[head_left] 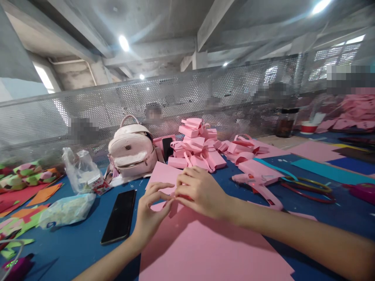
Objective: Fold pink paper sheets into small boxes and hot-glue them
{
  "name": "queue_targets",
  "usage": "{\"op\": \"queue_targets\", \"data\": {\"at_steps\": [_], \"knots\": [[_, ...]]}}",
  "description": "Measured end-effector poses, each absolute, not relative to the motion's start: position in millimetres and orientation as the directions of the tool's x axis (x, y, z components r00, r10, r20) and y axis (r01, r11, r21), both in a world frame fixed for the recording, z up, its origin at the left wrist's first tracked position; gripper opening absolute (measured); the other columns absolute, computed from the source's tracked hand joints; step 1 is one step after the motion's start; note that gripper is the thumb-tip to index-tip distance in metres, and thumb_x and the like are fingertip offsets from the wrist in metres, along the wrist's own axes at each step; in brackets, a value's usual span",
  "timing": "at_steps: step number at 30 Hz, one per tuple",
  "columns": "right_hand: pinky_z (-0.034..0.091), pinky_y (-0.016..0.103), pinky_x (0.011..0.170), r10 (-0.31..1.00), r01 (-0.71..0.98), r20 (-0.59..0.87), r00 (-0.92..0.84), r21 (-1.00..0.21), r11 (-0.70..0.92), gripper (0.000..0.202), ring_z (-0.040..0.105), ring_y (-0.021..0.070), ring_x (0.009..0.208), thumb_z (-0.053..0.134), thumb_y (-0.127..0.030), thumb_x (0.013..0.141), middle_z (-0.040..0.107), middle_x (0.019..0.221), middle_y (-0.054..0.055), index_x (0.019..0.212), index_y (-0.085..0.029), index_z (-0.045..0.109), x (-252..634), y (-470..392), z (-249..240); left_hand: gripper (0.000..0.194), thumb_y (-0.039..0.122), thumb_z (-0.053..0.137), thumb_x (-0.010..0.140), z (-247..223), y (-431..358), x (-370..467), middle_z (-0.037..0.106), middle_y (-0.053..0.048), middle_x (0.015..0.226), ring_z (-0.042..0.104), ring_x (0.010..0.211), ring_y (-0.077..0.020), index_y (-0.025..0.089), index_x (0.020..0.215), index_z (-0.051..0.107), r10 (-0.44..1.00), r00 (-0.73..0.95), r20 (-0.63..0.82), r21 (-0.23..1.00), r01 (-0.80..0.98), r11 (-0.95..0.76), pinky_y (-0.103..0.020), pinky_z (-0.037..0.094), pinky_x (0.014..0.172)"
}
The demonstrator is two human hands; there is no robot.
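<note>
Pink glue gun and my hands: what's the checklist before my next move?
1. Glue gun well away from right forearm: not ok, it lies close by.
2. Glue gun nozzle cool: cannot tell.
3. Left hand and right hand at the small pink piece: ok.
4. Firm grip on that piece: cannot tell, fingers hide much of it.
5. Black phone off the large pink sheet: ok.

Small pink piece (175,211) over a large pink sheet (213,249)
The piece is mostly hidden, its visible lower part slanted; the sheet lies flat on the blue table (76,248)
</note>
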State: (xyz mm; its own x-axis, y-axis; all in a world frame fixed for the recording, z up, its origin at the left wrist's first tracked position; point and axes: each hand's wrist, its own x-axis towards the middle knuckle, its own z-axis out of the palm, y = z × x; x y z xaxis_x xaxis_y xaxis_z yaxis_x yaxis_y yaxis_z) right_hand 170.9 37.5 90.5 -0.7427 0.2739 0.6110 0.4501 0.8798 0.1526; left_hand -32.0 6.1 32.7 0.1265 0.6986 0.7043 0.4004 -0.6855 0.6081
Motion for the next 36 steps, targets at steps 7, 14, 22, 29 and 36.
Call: {"op": "queue_targets", "data": {"at_steps": [7,14,22,29,36], "knots": [[0.037,0.036,0.086,0.321,0.411,0.65,-0.689,-0.014,0.911,0.008,0.054,0.019,0.087,0.076,-0.021,0.086,0.069,0.088,0.0,0.078,-0.021,0.073,176,48,101,0.006,0.028,0.075,0.087,20,9,-33,0.067,-0.008,0.129,0.058,0.126,-0.0298,0.024,0.084,0.073,0.818,0.037,0.574,0.773,0.306,-0.556,-0.042,0.041,0.106],[0.035,0.034,0.083,0.346,0.38,0.642,-0.684,-0.091,0.921,0.01,0.053,0.0182,0.085,0.079,-0.016,0.082,0.068,0.082,-0.001,0.076,-0.02,0.073,178,57,103,0.016,0.03,0.073,0.089,18,10,-34,0.067,-0.009,0.127,0.059,0.125,-0.0291,0.022,0.075,0.073,0.816,0.029,0.578,0.779,0.278,-0.562,-0.04,0.042,0.104],[0.036,0.036,0.086,0.381,0.378,0.599,-0.704,-0.138,0.915,0.007,0.054,0.0189,0.086,0.078,-0.018,0.083,0.069,0.083,0.0,0.077,-0.02,0.074,180,61,102,0.006,0.021,0.072,0.092,22,16,-44,0.072,-0.008,0.124,0.063,0.105,-0.0256,0.024,0.088,0.076,0.478,0.221,0.85,0.298,0.546,-0.783,-0.042,0.044,0.094],[0.036,0.037,0.086,0.365,0.375,0.588,-0.722,-0.11,0.92,0.007,0.054,0.0197,0.087,0.078,-0.018,0.083,0.07,0.084,0.0,0.077,-0.02,0.075,180,61,102,0.006,0.019,0.072,0.093,25,20,-49,0.075,-0.008,0.121,0.065,0.094,-0.0236,0.023,0.088,0.072,0.318,0.356,0.879,0.031,0.622,-0.782,-0.047,0.037,0.098],[0.035,0.038,0.089,0.347,0.39,0.617,-0.706,-0.071,0.918,0.009,0.054,0.0201,0.087,0.078,-0.02,0.083,0.069,0.084,0.0,0.076,-0.021,0.073,184,66,108,0.007,0.034,0.076,0.089,16,18,-44,0.069,-0.007,0.132,0.063,0.109,-0.0279,0.027,0.091,0.078,0.658,0.124,0.743,0.53,0.493,-0.69,-0.046,0.043,0.097]]}}
